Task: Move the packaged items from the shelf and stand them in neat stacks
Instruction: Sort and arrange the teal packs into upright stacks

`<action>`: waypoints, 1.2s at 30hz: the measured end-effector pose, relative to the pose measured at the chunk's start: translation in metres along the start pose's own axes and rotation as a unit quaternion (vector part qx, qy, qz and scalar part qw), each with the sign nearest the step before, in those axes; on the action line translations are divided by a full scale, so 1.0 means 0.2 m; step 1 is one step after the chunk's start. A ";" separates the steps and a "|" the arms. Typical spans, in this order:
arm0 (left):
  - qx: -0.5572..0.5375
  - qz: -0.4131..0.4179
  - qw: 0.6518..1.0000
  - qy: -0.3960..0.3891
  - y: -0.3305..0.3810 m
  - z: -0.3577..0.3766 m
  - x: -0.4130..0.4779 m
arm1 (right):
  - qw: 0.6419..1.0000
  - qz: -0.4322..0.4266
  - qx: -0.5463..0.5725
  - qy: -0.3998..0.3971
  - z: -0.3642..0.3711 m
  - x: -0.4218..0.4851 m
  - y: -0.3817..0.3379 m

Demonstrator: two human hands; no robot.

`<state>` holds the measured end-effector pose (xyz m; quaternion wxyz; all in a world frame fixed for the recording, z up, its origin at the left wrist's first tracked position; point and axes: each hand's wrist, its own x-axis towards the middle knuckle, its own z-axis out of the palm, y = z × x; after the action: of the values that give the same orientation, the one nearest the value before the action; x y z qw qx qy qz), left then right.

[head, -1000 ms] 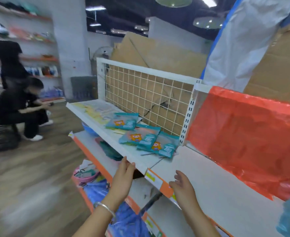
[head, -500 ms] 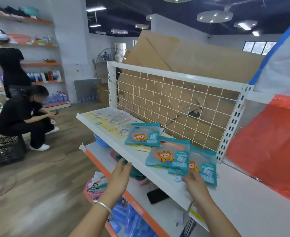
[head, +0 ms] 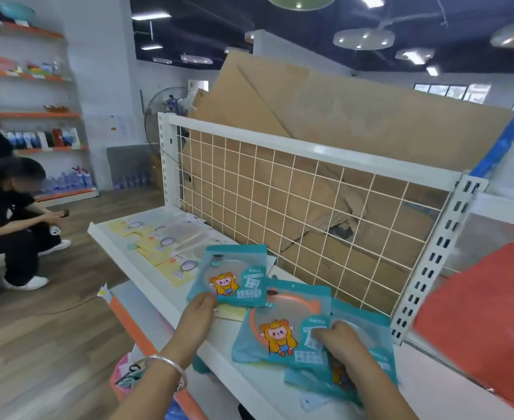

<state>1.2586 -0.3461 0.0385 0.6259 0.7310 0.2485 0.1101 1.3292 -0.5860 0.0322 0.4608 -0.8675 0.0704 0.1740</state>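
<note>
Contact made, lower centre of frame.
Head view: up from the shelf lip of a moment ago and now onto the goods. At lower centre, left hand [head: 199,312] with fingers curled round the lower-left corner of the upper teal packet [head: 234,277], seemingly pinching it. At lower right, right hand [head: 337,341] with fingers bent down onto the middle teal packet [head: 283,328] at its overlap with a third teal packet [head: 367,331]; grip or mere press impossible to tell. All three flat and overlapping on the white shelf [head: 249,386], before the wire grid [head: 295,213]; yellow packets [head: 158,247] flat further up left. Reach done, lifting likely next; nothing stood up yet.
</note>
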 end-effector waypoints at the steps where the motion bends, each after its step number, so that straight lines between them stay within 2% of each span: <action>1: 0.002 0.001 1.000 0.004 0.01 0.00 0.05 | 1.000 -0.003 -0.001 -0.013 0.01 0.05 -0.01; 3: 0.008 0.001 1.000 0.013 0.02 0.00 0.15 | 0.999 -0.012 -0.005 -0.030 0.02 0.12 -0.02; 6: 0.027 -0.008 1.000 0.011 0.01 -0.02 0.31 | 0.997 0.026 0.012 -0.070 0.01 0.20 -0.05; 10: 0.108 -0.020 0.993 0.038 -0.01 -0.06 0.59 | 0.994 0.061 0.059 -0.074 -0.04 0.28 -0.09; 12: 0.181 -0.030 0.982 0.036 -0.02 -0.09 0.74 | 0.991 0.074 0.081 -0.071 -0.05 0.30 -0.09; 14: 0.246 -0.040 0.968 0.006 -0.02 -0.09 0.87 | 0.992 0.070 0.084 -0.068 -0.05 0.31 -0.10; 17: 0.271 -0.068 0.958 -0.061 -0.02 -0.09 0.98 | 0.991 0.073 0.099 -0.053 -0.05 0.33 -0.09; 23: 0.144 -0.123 0.969 -0.157 -0.01 -0.12 1.09 | 0.989 0.076 0.121 -0.049 -0.04 0.36 -0.10; 28: 0.087 -0.230 0.954 -0.174 -0.02 -0.14 1.16 | 0.979 0.097 0.172 -0.053 -0.04 0.34 -0.11; 30: 0.035 -0.247 0.949 -0.194 -0.02 -0.15 1.17 | 0.979 0.098 0.168 -0.055 -0.05 0.33 -0.11; 36: -0.120 -0.144 0.945 -0.268 0.08 -0.17 1.09 | 0.984 0.070 0.162 0.022 -0.01 0.28 -0.10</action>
<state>1.4314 -0.2086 0.0274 0.7616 0.6094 0.1590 -0.1528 1.3872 -0.5737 0.0291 0.5798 -0.7781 0.1682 0.1735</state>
